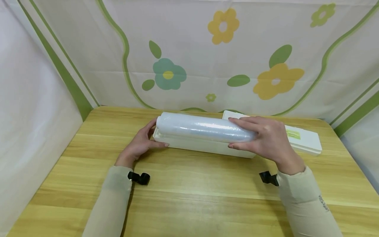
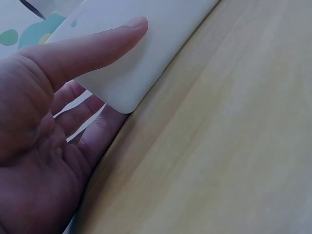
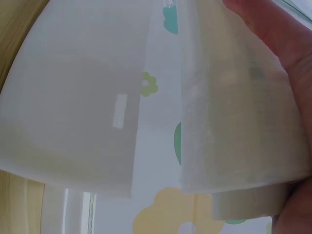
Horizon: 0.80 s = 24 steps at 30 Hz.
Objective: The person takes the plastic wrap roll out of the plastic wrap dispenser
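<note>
A roll of clear plastic wrap lies lengthwise above a long white open box. My right hand grips the roll near its right end, thumb in front and fingers over the top. In the right wrist view, a gap shows between the raised roll and the box wall, and the core end juts out. At the box's left end, my left hand holds the box, its thumb on the front wall. The left wrist view shows the other fingers round the box's end.
The white lid, with a yellow-green label, lies on the wooden table behind the box to the right. A flowered cloth hangs along the table's back edge, and pale cloth hangs at the left.
</note>
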Tool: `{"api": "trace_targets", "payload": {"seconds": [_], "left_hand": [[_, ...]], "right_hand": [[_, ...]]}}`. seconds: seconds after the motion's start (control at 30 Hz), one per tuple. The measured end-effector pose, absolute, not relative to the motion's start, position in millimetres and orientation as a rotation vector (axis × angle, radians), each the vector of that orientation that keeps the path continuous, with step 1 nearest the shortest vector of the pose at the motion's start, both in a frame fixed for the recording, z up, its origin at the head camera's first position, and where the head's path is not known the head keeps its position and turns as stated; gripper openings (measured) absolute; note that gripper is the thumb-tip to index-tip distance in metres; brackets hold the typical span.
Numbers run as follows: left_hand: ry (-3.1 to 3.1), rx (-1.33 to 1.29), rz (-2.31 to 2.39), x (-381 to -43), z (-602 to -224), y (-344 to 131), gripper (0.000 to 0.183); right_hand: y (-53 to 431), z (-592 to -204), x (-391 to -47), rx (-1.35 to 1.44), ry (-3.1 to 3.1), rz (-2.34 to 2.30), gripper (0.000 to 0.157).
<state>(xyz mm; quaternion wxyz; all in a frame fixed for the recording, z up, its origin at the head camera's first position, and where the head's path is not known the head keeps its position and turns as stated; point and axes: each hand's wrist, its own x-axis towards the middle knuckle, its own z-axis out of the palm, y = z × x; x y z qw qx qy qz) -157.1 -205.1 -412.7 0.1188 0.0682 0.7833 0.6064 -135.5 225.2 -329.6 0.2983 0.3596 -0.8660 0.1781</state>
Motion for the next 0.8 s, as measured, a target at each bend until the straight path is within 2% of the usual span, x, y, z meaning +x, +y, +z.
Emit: {"api": "trace_targets", "payload": {"seconds": [0.8], "left_hand": [[2.295, 0.192, 1.763, -160, -414, -207, 0.114]], "right_hand": [[240, -344, -121, 1.021, -2.169, 0.550, 0.068]]}}
